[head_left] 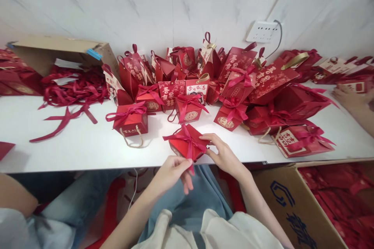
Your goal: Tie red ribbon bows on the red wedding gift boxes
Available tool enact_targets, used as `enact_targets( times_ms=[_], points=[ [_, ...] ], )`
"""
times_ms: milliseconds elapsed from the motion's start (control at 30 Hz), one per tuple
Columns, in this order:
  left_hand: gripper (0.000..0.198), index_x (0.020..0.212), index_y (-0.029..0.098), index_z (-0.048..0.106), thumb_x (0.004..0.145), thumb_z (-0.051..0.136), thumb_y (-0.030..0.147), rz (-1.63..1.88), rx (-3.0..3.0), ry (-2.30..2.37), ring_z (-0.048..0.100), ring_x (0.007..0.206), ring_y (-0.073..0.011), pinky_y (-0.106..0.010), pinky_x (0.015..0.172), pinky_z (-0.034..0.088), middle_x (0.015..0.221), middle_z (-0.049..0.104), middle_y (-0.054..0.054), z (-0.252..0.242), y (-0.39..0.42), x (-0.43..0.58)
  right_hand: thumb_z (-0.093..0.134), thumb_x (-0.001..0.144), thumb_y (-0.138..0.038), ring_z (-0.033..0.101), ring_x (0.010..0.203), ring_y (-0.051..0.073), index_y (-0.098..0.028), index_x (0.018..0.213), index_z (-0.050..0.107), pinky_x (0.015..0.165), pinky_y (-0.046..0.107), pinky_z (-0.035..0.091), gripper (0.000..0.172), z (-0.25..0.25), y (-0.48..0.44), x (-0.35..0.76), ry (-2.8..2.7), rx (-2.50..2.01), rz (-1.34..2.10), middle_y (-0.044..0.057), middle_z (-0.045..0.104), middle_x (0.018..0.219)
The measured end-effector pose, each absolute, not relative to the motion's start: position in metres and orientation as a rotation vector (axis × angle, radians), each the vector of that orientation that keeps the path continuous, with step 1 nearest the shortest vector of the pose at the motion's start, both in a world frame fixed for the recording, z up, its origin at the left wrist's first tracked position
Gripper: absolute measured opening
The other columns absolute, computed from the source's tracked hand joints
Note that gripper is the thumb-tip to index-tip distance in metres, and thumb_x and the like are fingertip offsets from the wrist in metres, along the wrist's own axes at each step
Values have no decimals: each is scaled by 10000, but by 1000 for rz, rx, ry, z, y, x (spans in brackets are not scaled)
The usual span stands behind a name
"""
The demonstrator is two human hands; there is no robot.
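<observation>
A: Pale cloth [210,230] is seen lowest of all, over blue trousers [189,198]. What is held above it?

B: A small red box [181,146] is held tilted at the near edge of the white counter [73,144], with a red ribbon [187,136] tied across it. Whether it rests on the counter cannot be told.

A: How are the fingers set?

B: The left hand [172,173] is closed narrowly, and its fingers [187,182] are pinched on the ribbon's hanging tail just below the box. The right hand [226,157] is pressed to the box's right side, with its fingers [208,137] curled over the upper corner.

A: What is found around it?

B: A box with a cord handle [130,121] is set just to the left. A heap of red boxes and bags [233,81] is piled behind, against the wall. Loose ribbons [70,89] are spread at the far left, and an open carton [280,198] is placed below the counter at the right. Another person's hand [355,101] is seen at the right edge.
</observation>
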State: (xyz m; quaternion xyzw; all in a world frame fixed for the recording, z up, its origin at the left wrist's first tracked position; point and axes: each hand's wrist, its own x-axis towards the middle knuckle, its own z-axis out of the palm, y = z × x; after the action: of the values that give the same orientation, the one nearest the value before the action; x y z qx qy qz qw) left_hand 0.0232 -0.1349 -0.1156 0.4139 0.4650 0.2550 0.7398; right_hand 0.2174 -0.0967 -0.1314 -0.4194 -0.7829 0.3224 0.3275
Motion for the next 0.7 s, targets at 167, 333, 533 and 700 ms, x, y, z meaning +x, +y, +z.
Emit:
enact_targets(
  times_ms=[167,333,533,700],
  points=[
    [307,729,160,651,827,503,411,254,1245,876,642,580,-157,-243,568,462,659,714,-55,-96,-151,17,446,841,-91,540,1131,201,-244,1163,554,991,418,425,373,-127,-78,225,-2092,-1031,907,69,584,1185],
    [323,789,198,671,868,447,418,733,1548,1087,645,823,-198,-293,792,463,834,715,-53,-69,-131,-23,441,876,-160,530,1167,210,-262,1187,561,1018,443,403,348,-123,-71,228,-2112,-1019,898,61,587,1229],
    [307,809,209,552,836,471,504,689,1632,1751,578,679,-174,-276,651,418,784,640,-7,-97,-105,-30,519,874,-345,483,1209,243,-239,1242,476,994,450,427,385,-122,-99,207,-1721,-1211,791,113,514,1273],
    [455,584,199,423,843,379,570,610,1452,1599,444,530,-130,-244,544,345,533,438,39,-108,-104,-29,592,819,-333,405,1275,253,-208,1353,329,1078,455,339,609,-122,-109,187,-1912,-1250,804,144,414,1337]
  ],
)
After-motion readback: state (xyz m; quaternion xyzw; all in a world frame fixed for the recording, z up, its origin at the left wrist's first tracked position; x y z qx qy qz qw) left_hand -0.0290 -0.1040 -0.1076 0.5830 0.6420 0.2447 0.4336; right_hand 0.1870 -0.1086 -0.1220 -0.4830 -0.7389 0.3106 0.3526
